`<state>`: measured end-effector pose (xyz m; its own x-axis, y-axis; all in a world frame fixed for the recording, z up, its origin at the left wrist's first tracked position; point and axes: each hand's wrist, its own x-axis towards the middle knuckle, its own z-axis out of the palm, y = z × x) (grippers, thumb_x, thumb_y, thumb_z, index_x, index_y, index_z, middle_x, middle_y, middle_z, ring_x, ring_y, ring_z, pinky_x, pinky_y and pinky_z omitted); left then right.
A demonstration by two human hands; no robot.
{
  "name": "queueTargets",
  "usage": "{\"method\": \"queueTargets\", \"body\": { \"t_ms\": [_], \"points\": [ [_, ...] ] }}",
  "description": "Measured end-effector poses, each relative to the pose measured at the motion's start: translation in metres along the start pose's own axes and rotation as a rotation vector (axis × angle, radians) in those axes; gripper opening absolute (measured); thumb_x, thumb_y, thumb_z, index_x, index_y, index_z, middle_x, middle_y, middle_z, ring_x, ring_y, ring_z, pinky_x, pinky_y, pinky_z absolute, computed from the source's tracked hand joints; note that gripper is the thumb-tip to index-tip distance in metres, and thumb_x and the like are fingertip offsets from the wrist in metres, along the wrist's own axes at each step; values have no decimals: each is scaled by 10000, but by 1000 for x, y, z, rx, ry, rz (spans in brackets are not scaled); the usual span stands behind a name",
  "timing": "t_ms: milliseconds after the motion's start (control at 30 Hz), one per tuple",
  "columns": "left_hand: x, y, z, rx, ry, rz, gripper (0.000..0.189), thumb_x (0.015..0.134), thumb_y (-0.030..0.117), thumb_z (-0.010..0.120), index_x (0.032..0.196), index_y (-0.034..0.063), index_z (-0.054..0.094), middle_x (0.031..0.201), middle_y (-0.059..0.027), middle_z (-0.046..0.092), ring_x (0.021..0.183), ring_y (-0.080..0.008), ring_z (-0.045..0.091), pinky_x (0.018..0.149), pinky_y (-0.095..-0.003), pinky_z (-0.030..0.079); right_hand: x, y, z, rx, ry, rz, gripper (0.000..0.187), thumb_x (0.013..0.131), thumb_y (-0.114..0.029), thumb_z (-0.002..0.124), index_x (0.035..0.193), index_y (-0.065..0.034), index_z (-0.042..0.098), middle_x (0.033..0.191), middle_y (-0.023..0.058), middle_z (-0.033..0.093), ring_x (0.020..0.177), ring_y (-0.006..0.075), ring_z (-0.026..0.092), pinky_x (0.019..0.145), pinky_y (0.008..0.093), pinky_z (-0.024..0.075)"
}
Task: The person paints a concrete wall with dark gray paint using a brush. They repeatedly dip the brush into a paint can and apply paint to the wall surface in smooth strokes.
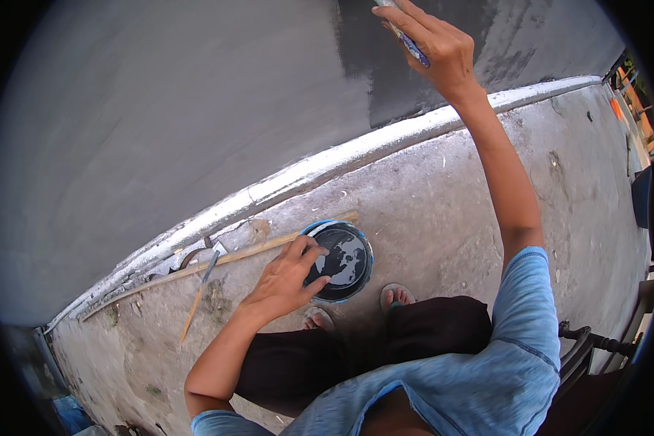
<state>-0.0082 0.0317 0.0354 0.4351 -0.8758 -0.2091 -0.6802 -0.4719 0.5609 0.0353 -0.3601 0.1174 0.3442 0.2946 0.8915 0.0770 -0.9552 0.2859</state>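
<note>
My right hand [441,52] is raised at the top of the view, gripping a paint-spattered handle [414,52], probably a paintbrush's; its far end runs out of the picture. Beside it, a patch of dark grey wet paint [384,95] covers part of the lighter grey wall [185,120]. Down on the ground before my feet stands a round bucket [366,283] with blue on its rim, holding dark grey liquid paint. My left hand [283,278] is at the bucket's left rim, fingers apart over the opening. Whether it touches the rim is unclear.
A white-painted ledge [305,171] runs along the wall's base. On the concrete floor [441,218] lie a long wooden strip [250,249] and a thin stick [199,300]. Dark furniture [583,343] stands at my right, with a blue container [641,196] farther off.
</note>
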Motion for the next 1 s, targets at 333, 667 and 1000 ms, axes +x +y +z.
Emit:
{"method": "queueTargets", "body": {
  "t_ms": [333, 667, 1000],
  "points": [
    [-1, 1, 0, -47, -40, -15, 428, 885, 238, 741, 1247, 80, 574, 1285, -125, 494, 1195, -362, 564, 965, -456, 493, -135, -42, 19, 304, -833, 71, 423, 735, -66, 786, 1147, -147, 733, 1201, 125, 718, 793, 284, 742, 749, 372, 590],
    [12, -31, 9, 42, 47, -80, 314, 825, 27, 714, 1052, 75, 501, 1126, -121, 502, 1133, -358, 542, 933, -472, 467, -56, -71, -139, 1079, -948, 660, 202, 841, -94, 766, 1041, -78, 792, 889, 122, 771, 747, 229, 744, 689, 310, 563],
    [27, -51, 9, -155, -34, -384, 319, 924, 45, 591, 1199, 45, 427, 1007, -233, 626, 1005, -445, 624, 891, -514, 460, -147, -229, -48, 1226, -1246, 22, 252, 783, -80, 739, 1031, -37, 760, 805, 214, 701, 775, 387, 695, 679, 451, 548]
  ]
}}
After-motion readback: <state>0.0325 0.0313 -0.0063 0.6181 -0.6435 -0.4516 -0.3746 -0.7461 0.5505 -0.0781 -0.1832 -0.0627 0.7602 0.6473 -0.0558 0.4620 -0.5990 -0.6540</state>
